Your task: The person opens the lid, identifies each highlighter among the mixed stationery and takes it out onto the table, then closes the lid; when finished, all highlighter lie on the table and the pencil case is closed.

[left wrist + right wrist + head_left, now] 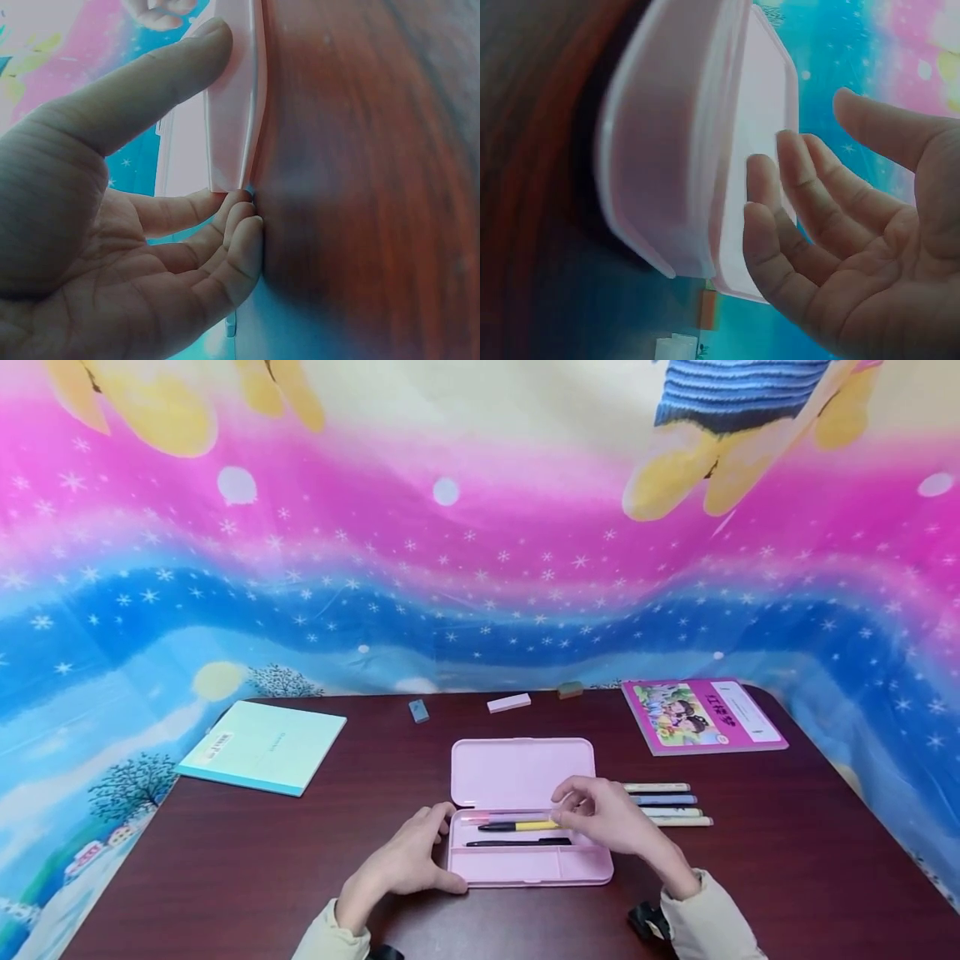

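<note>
A pink pencil case [510,866] lies opened on the table, its lid [522,772] tilted back. Inside are a yellow-and-black pen [517,827], a black pen [517,842] and a pinkish pen [480,817], partly covered by the right hand. My left hand [408,852] holds the case at its left end; in the left wrist view the thumb [180,64] lies along the front wall and the fingers bend against the end. Over the case's right part hovers my right hand [607,814], fingers loosely bent, with nothing between thumb and fingers in the right wrist view.
Several markers [663,799] lie right of the case, partly behind the right hand. A mint notebook [270,747] is at left, a pink book [701,718] at right. Along the back edge sit a blue eraser [418,711], a pink-and-white block [509,703] and an olive block [570,690].
</note>
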Motion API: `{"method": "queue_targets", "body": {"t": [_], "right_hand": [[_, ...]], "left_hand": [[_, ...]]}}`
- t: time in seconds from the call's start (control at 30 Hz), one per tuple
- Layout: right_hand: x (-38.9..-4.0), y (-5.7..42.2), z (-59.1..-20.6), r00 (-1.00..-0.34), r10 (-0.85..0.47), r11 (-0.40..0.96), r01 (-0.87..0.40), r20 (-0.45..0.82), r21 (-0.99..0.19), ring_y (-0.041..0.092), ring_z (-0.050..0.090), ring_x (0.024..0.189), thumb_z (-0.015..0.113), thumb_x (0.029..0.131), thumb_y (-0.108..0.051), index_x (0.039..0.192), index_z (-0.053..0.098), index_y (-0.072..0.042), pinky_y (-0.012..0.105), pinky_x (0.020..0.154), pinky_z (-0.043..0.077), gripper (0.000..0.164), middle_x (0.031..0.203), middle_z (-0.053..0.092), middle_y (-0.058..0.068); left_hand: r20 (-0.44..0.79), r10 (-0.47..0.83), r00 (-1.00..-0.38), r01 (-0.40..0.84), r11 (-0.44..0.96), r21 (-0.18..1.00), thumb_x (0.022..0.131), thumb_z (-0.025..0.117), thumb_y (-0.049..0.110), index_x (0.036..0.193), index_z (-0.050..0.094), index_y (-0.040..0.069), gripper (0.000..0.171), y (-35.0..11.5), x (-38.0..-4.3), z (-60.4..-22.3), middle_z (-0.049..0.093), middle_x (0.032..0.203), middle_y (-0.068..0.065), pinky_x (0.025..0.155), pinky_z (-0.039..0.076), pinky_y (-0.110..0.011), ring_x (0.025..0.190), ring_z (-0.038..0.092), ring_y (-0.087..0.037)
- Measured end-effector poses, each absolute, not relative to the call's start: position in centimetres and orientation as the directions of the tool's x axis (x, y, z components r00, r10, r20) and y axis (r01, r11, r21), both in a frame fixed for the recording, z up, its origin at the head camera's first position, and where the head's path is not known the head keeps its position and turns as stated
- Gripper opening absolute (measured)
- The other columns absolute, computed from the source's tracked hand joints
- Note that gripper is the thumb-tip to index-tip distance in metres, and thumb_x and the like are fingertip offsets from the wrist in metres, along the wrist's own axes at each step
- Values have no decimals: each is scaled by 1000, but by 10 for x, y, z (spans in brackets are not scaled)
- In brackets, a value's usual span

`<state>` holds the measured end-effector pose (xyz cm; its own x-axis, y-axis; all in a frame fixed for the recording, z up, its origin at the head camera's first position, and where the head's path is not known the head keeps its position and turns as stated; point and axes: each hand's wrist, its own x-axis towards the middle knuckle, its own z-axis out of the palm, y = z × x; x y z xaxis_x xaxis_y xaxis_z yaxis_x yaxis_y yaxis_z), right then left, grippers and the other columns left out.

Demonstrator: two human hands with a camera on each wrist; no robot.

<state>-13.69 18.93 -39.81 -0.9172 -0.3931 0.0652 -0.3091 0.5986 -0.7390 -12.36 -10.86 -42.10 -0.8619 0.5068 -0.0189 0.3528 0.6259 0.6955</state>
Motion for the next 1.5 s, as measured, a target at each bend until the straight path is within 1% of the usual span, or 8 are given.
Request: {"method": "queue_targets", "body": {"t": [0.2, 0.33, 0.47, 0.7, 0.9, 1.1, 1.37, 1.5], "right_hand": [[-133, 189, -398, -870, -494, 624, -346, -10, -701, 5, 54, 67, 72, 86, -22, 92, 67, -10, 24, 60, 44, 14, 77, 62, -8], [-131, 187, -399, -855, -518, 650, -360, -43, -669, 3, 53, 68, 72, 85, -18, 91, 69, -8, 23, 62, 44, 13, 75, 63, -9], [-130, 186, -399, -847, -529, 663, -377, -48, -647, 1, 53, 67, 73, 84, -15, 91, 70, -6, 22, 62, 44, 12, 75, 64, -9], [-129, 184, -399, -859, -506, 706, -363, -75, -608, 2, 51, 66, 74, 81, -10, 87, 70, -6, 23, 62, 44, 9, 74, 62, -8], [-128, 182, -402, -858, -510, 721, -391, -56, -572, 0, 50, 66, 74, 79, -6, 84, 70, -8, 23, 62, 44, 6, 73, 61, -9], [-127, 180, -402, -874, -479, 750, -359, -82, -556, 3, 47, 65, 74, 79, -5, 81, 70, -8, 24, 61, 41, 5, 70, 58, -9], [-128, 180, -402, -874, -482, 744, -368, -65, -558, 4, 43, 62, 72, 79, -4, 75, 62, -13, 24, 59, 37, 14, 65, 51, -10], [-128, 179, -402, -875, -479, 734, -360, -63, -576, 4, 42, 61, 73, 78, -1, 80, 61, -12, 24, 58, 36, 16, 65, 48, -9]], "left_hand": [[-23, 505, -863, 352, 633, 689, 59, 90, 28, 122, 47, 4, 81, -110, -123, -421, 53, 99, -6, 80, 42, -39, 92, 51, -22], [-27, 501, -865, 346, 635, 690, 58, 90, 28, 123, 46, 3, 82, -110, -123, -421, 53, 99, -7, 80, 43, -40, 92, 51, -22], [-30, 503, -864, 345, 634, 692, 59, 90, 28, 124, 46, 2, 83, -110, -123, -421, 53, 100, -7, 81, 43, -40, 93, 51, -23], [-26, 503, -864, 347, 633, 692, 59, 90, 28, 123, 46, 3, 82, -110, -124, -421, 53, 100, -8, 81, 43, -40, 93, 51, -23], [-29, 503, -864, 346, 634, 692, 59, 90, 28, 123, 46, 2, 82, -109, -124, -419, 53, 99, -8, 80, 43, -40, 93, 51, -23], [-34, 508, -861, 348, 636, 689, 59, 90, 28, 123, 46, 2, 82, -109, -124, -419, 53, 100, -8, 81, 42, -40, 93, 51, -23], [-29, 509, -860, 355, 640, 681, 59, 90, 28, 122, 46, 3, 81, -109, -125, -420, 53, 99, -7, 81, 43, -40, 93, 51, -22], [-36, 505, -862, 348, 642, 683, 59, 90, 29, 123, 46, 4, 82, -109, -124, -420, 53, 99, -7, 81, 43, -40, 93, 51, -22]]}}
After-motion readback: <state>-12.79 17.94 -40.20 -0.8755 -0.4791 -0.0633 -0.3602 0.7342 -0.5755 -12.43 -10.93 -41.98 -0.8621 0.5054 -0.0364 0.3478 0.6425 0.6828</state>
